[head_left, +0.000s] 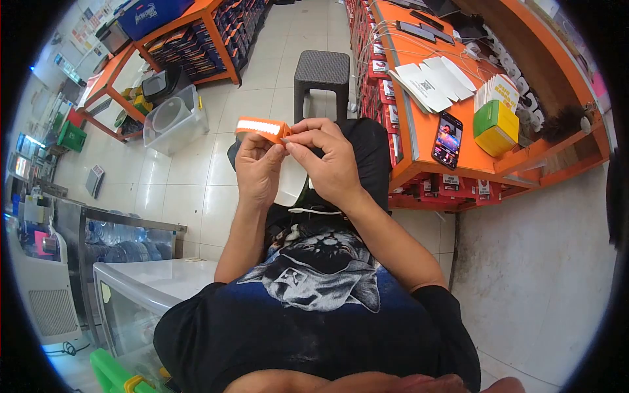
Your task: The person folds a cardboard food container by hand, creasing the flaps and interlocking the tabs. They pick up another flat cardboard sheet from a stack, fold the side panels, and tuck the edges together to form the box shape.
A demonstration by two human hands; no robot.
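In front of my chest my left hand (pixel 257 167) is closed around a small orange object (pixel 270 126) with a bright white jagged-edged strip along its side. Its exact kind I cannot make out. My right hand (pixel 327 157) is closed too, thumb and fingertips pinched at the object's right end, close to my left thumb. The fingers hide part of that end. Both hands are held above my lap, and a white cord (pixel 314 211) lies across my waist below them.
A dark woven stool (pixel 322 69) stands ahead. On the right, an orange counter (pixel 409 124) holds a lit phone (pixel 447 139), a yellow-green box (pixel 496 128), white papers (pixel 434 84) and cables. To the left are a clear plastic bin (pixel 173 124) and a white-topped case (pixel 157 278).
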